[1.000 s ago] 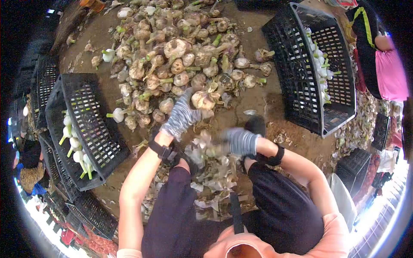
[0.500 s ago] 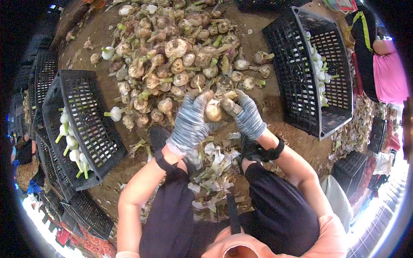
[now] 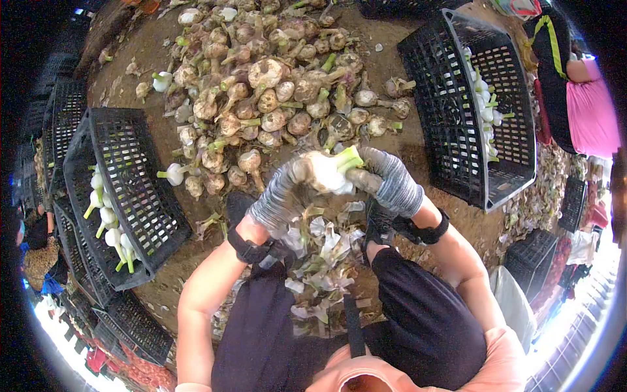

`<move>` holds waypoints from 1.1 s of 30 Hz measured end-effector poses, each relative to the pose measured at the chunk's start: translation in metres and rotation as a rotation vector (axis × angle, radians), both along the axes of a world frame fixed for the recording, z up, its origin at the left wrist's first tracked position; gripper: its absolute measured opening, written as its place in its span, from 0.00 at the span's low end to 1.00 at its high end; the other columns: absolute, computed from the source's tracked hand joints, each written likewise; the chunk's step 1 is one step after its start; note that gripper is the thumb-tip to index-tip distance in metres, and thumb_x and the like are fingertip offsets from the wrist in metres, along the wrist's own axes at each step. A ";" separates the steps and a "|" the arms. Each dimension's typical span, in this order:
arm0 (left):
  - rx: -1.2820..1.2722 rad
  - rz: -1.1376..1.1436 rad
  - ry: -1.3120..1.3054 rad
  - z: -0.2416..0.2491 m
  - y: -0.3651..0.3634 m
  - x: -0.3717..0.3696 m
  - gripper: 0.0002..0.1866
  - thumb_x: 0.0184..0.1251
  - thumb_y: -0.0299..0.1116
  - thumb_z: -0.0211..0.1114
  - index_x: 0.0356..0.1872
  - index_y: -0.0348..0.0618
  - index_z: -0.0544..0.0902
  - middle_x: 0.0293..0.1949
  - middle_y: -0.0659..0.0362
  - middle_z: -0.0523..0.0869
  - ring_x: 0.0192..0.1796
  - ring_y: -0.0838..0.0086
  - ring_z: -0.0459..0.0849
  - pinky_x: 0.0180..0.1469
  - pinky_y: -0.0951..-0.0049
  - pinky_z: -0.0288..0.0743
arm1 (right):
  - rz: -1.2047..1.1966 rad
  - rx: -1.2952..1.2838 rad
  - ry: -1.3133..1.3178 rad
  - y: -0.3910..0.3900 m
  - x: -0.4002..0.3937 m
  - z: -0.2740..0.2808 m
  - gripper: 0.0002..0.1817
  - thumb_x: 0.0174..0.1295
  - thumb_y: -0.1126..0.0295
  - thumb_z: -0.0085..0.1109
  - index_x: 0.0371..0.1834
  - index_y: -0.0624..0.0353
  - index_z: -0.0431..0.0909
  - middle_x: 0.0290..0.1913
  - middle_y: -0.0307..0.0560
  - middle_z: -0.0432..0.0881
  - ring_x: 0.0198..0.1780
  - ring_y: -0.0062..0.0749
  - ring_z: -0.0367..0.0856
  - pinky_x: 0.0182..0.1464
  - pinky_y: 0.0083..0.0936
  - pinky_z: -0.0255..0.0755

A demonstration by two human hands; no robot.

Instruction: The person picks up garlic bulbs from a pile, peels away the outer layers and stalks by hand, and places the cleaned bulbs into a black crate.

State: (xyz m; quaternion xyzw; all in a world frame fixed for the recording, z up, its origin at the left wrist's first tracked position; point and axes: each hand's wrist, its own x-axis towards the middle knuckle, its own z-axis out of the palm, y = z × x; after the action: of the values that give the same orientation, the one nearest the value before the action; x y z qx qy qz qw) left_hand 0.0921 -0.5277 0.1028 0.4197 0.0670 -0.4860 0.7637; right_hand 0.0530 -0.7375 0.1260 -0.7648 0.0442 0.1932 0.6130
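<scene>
Black crates bound the scene: one left crate (image 3: pixel 137 189) with about eight peeled white bulbs, one right crate (image 3: pixel 483 104) with a row too bunched to count. Between them a heap (image 3: pixel 274 85) of unpeeled garlic covers the dirt floor. Two gloved hands meet below it: left hand (image 3: pixel 281 193) and right hand (image 3: pixel 392 186) both grip one white bulb (image 3: pixel 330 171) with a green stem. Loose skins (image 3: pixel 320 261) pile beneath, between the knees.

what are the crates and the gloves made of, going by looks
The crates look like black moulded plastic: stiff open lattice walls with a dull sheen. The gloves on the left hand and right hand seem to be knitted fabric, grey with fine stripes and a ribbed, matte surface.
</scene>
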 end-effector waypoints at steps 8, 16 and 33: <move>-0.383 0.079 0.441 -0.025 -0.013 -0.005 0.37 0.53 0.67 0.55 0.50 0.43 0.74 0.40 0.57 0.82 0.39 0.67 0.81 0.45 0.66 0.76 | 0.007 0.187 0.132 -0.002 -0.003 0.011 0.20 0.61 0.59 0.57 0.48 0.64 0.74 0.40 0.43 0.81 0.41 0.23 0.75 0.47 0.22 0.70; 0.418 0.124 -0.786 -0.028 -0.015 0.000 0.35 0.57 0.58 0.61 0.54 0.37 0.69 0.46 0.52 0.77 0.49 0.65 0.76 0.52 0.70 0.69 | -0.337 0.461 0.333 0.020 -0.001 -0.023 0.21 0.54 0.64 0.65 0.47 0.65 0.73 0.38 0.44 0.81 0.36 0.23 0.77 0.39 0.22 0.73; 0.384 -0.206 0.392 -0.049 0.010 0.031 0.19 0.65 0.51 0.54 0.38 0.46 0.81 0.31 0.62 0.84 0.32 0.76 0.80 0.37 0.78 0.73 | -0.067 0.141 0.367 0.040 -0.016 -0.017 0.14 0.48 0.73 0.64 0.39 0.64 0.81 0.29 0.43 0.83 0.32 0.21 0.78 0.38 0.23 0.73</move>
State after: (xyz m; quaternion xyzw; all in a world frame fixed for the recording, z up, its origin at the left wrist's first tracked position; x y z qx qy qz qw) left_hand 0.1234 -0.5175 0.0535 0.4592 0.2610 -0.6112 0.5894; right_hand 0.0369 -0.6971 0.1086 -0.6700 0.1670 0.3113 0.6530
